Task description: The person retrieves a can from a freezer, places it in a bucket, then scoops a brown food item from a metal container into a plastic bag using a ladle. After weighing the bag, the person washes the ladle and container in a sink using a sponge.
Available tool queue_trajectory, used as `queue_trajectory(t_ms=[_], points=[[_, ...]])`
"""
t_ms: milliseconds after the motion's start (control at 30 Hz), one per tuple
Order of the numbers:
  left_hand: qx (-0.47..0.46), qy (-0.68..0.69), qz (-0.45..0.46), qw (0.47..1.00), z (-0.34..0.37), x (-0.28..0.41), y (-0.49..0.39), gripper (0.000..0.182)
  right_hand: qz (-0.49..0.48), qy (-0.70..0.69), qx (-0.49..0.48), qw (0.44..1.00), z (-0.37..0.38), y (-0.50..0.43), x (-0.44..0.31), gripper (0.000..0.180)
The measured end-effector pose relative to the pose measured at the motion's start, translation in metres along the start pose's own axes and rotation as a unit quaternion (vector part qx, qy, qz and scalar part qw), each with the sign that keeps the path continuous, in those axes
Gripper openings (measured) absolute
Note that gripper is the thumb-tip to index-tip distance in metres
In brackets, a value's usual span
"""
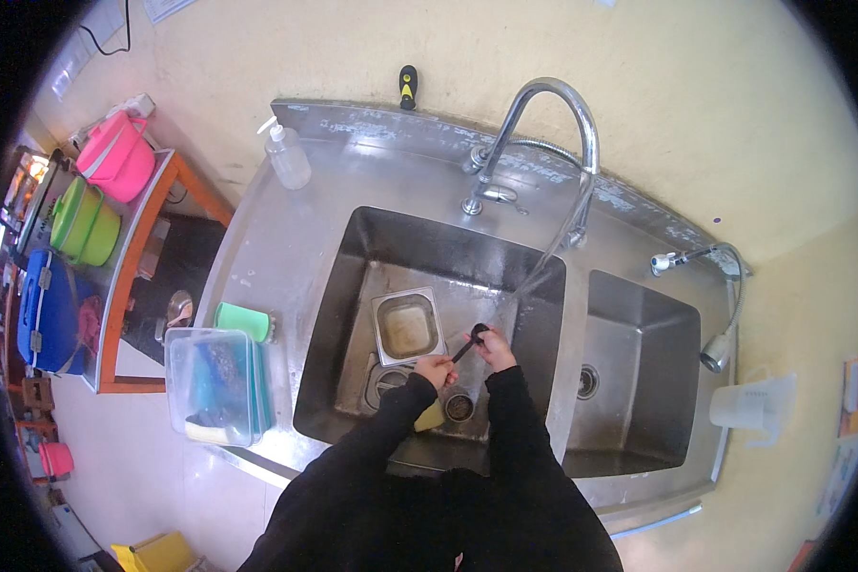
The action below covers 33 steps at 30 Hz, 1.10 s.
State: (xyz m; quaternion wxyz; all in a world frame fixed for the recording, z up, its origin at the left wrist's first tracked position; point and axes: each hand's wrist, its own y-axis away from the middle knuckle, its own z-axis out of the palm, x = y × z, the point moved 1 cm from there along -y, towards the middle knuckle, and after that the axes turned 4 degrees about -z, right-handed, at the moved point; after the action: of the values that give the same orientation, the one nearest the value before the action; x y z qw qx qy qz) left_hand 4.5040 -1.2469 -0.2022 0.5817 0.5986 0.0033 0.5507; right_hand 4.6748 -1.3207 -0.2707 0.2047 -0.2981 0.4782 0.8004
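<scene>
Both my hands are over the larger basin of a steel sink [465,275]. A small black spoon or scoop [464,349] is held between them. My left hand [436,370] grips the end of its handle, and my right hand [495,350] is around its round head. Just beyond my left hand, a square steel pan [440,314] with cloudy liquid lies on the basin floor. Partly under the pan and my left sleeve is a steel lid [373,386]. A yellowish cloth or sponge [430,416] shows beside the drain strainer [460,407].
Water runs from the tall chrome faucet [592,143] into the basin. A pump bottle [288,161] stands back left. Nearer are a green-handled brush [243,322] and a clear plastic container [211,386]. Right of the smaller basin [636,386] stands a plastic jug [738,406].
</scene>
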Motion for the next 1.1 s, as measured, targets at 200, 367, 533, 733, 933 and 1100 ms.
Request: queue_trajectory(t_ms=[200, 367, 533, 733, 933, 1100], points=[[0.026, -0.069, 0.014, 0.997, -0.009, 0.013, 0.013, 0.022, -0.085, 0.414, 0.002, 0.906, 0.002, -0.002, -0.019, 0.011], [0.059, -0.055, 0.009, 0.997, -0.008, 0.015, 0.002, 0.023, -0.048, 0.308, -0.021, 0.950, -0.006, -0.019, -0.014, 0.010], [0.011, 0.076, -0.049, 0.996, 0.005, 0.007, -0.013, 0.017, -0.009, 0.025, -0.013, 1.000, -0.011, -0.028, -0.014, 0.013], [-0.029, 0.177, -0.071, 0.981, 0.015, 0.003, -0.013, 0.015, 0.044, 0.261, 0.022, 0.964, -0.012, -0.022, -0.061, 0.014], [-0.057, 0.204, -0.096, 0.972, 0.028, -0.007, -0.016, 0.011, 0.056, 0.227, 0.006, 0.972, -0.019, -0.021, -0.065, 0.018], [-0.059, 0.292, -0.114, 0.948, 0.039, -0.016, -0.011, 0.015, 0.078, 0.121, -0.045, 0.988, -0.024, -0.027, -0.033, 0.013]])
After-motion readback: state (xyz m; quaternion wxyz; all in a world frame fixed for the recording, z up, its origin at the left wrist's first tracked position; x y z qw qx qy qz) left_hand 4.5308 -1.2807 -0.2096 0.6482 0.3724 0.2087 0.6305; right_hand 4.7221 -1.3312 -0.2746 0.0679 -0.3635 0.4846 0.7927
